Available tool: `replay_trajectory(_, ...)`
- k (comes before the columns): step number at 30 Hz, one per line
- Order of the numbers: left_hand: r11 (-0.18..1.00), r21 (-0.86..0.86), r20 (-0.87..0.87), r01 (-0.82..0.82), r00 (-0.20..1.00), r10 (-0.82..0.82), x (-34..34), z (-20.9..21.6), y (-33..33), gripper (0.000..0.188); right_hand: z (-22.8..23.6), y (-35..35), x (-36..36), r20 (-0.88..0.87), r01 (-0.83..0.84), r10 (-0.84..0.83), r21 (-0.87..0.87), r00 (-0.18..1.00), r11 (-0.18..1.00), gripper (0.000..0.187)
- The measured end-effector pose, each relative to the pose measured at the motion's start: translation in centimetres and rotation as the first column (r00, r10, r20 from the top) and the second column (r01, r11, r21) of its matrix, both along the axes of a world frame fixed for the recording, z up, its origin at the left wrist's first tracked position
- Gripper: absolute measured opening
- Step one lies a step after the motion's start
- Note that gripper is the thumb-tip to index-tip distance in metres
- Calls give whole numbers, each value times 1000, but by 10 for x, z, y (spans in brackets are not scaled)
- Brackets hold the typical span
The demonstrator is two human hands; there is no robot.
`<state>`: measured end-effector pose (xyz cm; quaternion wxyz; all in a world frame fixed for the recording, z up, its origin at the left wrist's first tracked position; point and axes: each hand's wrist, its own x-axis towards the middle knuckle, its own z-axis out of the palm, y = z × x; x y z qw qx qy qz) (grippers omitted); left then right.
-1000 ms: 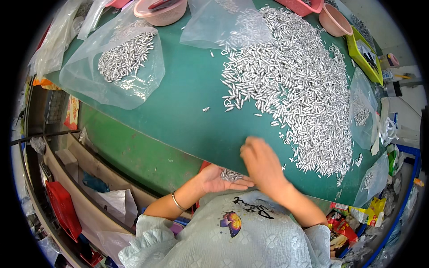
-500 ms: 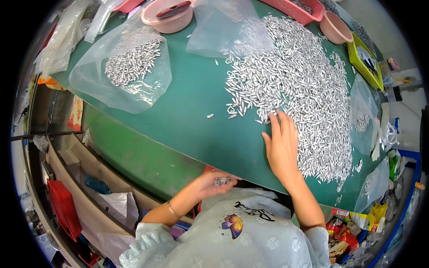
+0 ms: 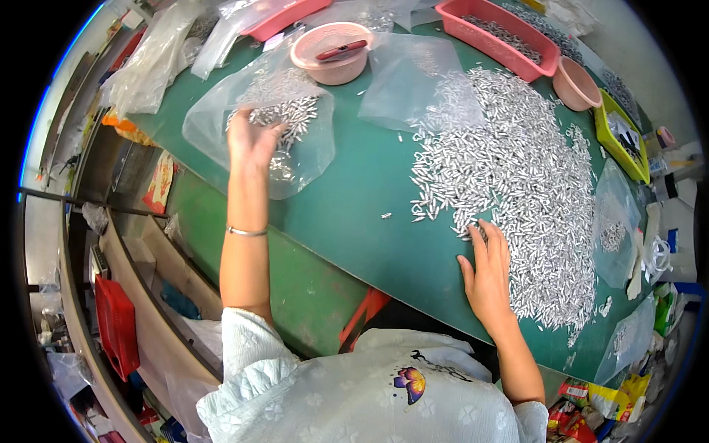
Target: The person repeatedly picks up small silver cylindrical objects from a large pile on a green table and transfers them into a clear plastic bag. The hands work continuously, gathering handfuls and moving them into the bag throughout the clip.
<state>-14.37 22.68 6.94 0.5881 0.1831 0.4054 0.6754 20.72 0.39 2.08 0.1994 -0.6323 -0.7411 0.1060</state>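
My left hand (image 3: 252, 142) is over the clear plastic bag (image 3: 199, 140) at the left of the table, thumb and fingers apart. It hovers at a heap of small silver metal pieces (image 3: 295, 117) lying on the bag, and its palm side is hidden. My right hand (image 3: 487, 277) rests at the near left edge of a big spread of the same pointed silver pieces (image 3: 532, 199). Its fingers are stretched out, the tips touching the pieces there. A small silver piece (image 3: 386, 215) lies alone on the green table (image 3: 354, 236) between the hands.
Behind the heap stands a pink round basket (image 3: 332, 70) with a red-handled tool (image 3: 342, 50) across it. Another clear bag (image 3: 413, 88) overlaps the spread. A pink tray (image 3: 502, 33), a pink bowl (image 3: 577, 85) and a yellow-green tray (image 3: 620, 140) line the far right.
My left hand has gone from near my lap, where it held several silver pieces, out to the heap on the left bag, and its fingers have opened. My right hand stays at the spread.
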Motion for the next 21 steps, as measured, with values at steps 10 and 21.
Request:
replay_trajectory(10, 685, 54, -948, 726, 253, -193, 143, -42, -154, 41, -3, 15, -4, 88, -73, 76, -43, 993, 996, 64)
replay_trajectory(21, 540, -193, -978, 819, -203, -43, 171, -57, -165, 67, 14, -27, 23, -43, -232, 229, -122, 973, 965, 45)
